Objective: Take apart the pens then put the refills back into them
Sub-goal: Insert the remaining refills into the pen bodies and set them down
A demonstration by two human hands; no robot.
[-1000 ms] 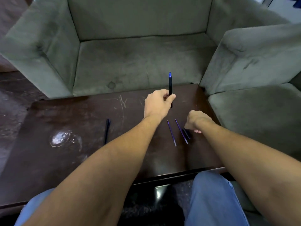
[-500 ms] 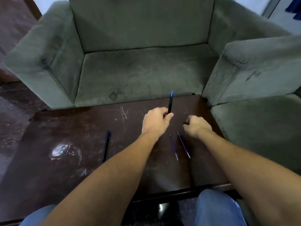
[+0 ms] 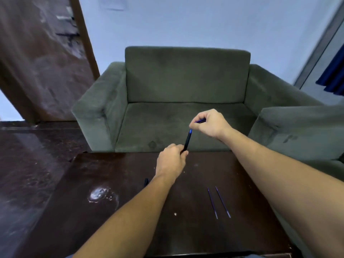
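- Left hand (image 3: 171,161): fingers curled round the lower end of the black pen barrel (image 3: 187,140), which is held tilted above the far edge of the table (image 3: 111,183) with its blue end uppermost; the grip is as it was a second ago, but the barrel now leans further right
- Right hand (image 3: 211,123): a second ago low at the table beside the loose refills, it is now raised and pinches a slim blue piece (image 3: 201,120); only a short length shows past the fingers, so it is probably a refill but cannot be confirmed
- Hands: apart, not touching; the right fingertips sit just beside the barrel's blue end
- Two refills (image 3: 212,202): lying side by side on the table near the right forearm, well apart from both hands
- Second pen (image 3: 146,182): on the table, mostly hidden behind the left forearm
- Reading: the lift suggests reassembly has begun; the next move looks like feeding the blue piece into the barrel, which calls for lining it up with the opening; two refills are still to be fitted
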